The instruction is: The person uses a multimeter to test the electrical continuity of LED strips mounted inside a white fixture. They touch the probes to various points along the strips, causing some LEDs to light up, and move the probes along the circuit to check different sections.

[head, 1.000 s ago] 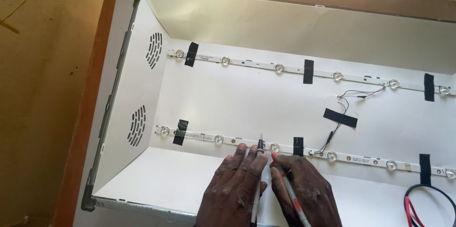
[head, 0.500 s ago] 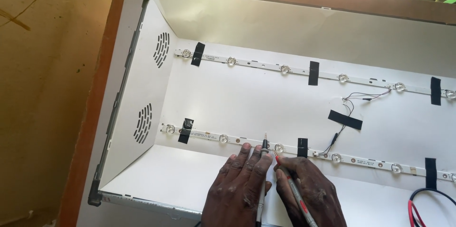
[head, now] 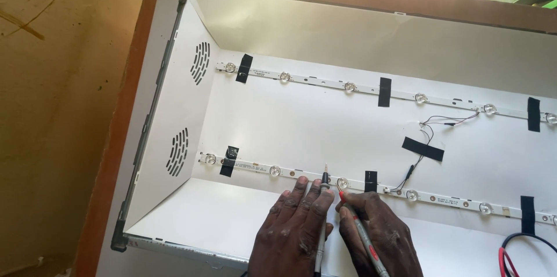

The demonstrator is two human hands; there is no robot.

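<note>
Two probes down on the lower LED strip (head: 301,174): left hand (head: 293,233) grips the black probe (head: 322,219), right hand (head: 380,236) the red probe (head: 360,232), tips still flanking one lens (head: 343,183), barely shifted.

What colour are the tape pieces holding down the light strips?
Black tape pieces, clearest in the head view.

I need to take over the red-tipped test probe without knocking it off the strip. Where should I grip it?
Grip the red-tipped probe on its slim grey shaft, behind the right hand, coming from the near edge of the panel. It slants up-left, tip by a lens on the lower LED strip; the left hand with the black-tipped probe crowds the front.
</note>
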